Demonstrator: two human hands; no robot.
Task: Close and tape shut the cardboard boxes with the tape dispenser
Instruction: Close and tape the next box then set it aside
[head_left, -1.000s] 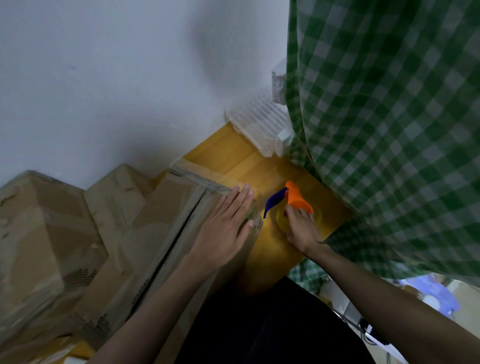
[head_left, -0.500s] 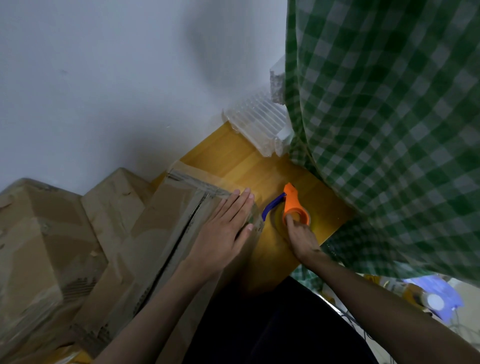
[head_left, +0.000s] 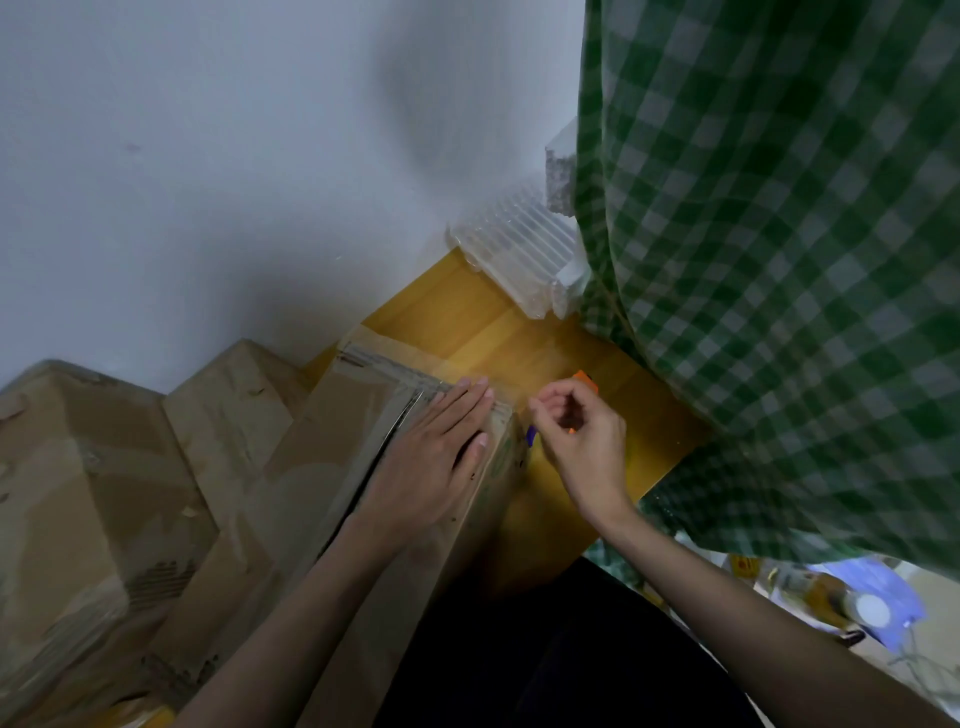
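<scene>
White wall, green checked cloth, left hand flat on cardboard box, right hand curled, hiding tape dispenser

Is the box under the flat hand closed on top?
Closed but not yet taped. The left hand presses the cardboard box's flaps flat, and a dark seam still shows between them.

The setting is a domestic room used as an improvised packing area. Indicators: a plain white painted wall, a green checked fabric curtain hanging at the right, and a small yellow wooden table set into the corner. Worn cardboard boxes are stacked against the wall, clear air-cushion packing lies on the table, and household clutter covers the floor beyond the curtain.
</scene>
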